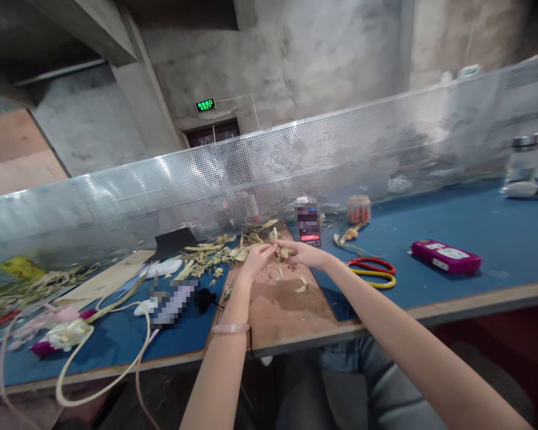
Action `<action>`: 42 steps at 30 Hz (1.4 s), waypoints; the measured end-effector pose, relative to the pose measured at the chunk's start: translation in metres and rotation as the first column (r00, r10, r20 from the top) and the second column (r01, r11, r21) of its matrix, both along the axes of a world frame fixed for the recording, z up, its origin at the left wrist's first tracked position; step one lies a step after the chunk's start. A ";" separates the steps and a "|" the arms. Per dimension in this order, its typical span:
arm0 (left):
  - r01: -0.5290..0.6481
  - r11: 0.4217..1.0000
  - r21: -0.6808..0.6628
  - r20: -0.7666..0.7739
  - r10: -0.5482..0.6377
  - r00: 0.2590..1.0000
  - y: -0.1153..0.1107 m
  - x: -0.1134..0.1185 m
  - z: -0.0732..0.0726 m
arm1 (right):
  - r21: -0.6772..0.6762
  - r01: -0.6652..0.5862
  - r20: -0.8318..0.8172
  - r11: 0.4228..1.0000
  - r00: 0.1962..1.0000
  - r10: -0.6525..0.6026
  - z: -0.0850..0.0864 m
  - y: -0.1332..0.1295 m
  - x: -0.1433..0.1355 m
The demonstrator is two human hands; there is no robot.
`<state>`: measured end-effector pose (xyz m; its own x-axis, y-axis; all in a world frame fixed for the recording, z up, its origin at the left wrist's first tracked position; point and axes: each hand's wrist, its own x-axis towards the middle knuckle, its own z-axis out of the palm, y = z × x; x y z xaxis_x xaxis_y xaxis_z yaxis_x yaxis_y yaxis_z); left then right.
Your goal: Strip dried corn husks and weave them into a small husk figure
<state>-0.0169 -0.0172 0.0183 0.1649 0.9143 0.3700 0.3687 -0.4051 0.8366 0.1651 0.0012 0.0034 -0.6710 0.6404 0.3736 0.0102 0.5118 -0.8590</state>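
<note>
Both hands meet over the far part of a brown board. My left hand (259,258) has its fingers pressed together at a small pale piece too blurred to name. My right hand (302,254) reaches in from the right, its fingertips touching the same spot, with a pale leafy bit beneath them. Dried, yellow-green leaves (210,258) lie heaped to the left of and behind my hands. Small scraps (302,286) are scattered on the brown board (287,322). A phone (308,222) stands upright just behind my right hand.
Red and yellow scissor handles (376,275) lie right of my right forearm. Farther right is a magenta packet (446,257); a jar (359,209) stands behind. Cables (65,382) loop over the table's left front edge. A perforated metal screen (197,176) runs along the back.
</note>
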 end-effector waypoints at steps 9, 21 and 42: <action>-0.009 1.000 -0.025 -0.013 0.009 1.000 0.001 0.000 -0.001 | 0.025 -0.017 -0.050 1.000 0.999 0.018 0.000 -0.002 -0.001; 0.010 0.998 -0.067 -0.028 -0.012 1.000 0.001 -0.001 -0.003 | 0.028 -0.008 -0.054 1.000 0.999 0.009 -0.006 0.004 -0.002; 0.050 0.996 -0.075 -0.019 -0.052 0.998 -0.003 0.001 0.000 | 0.002 -0.018 -0.031 1.000 0.999 0.018 0.004 -0.008 -0.001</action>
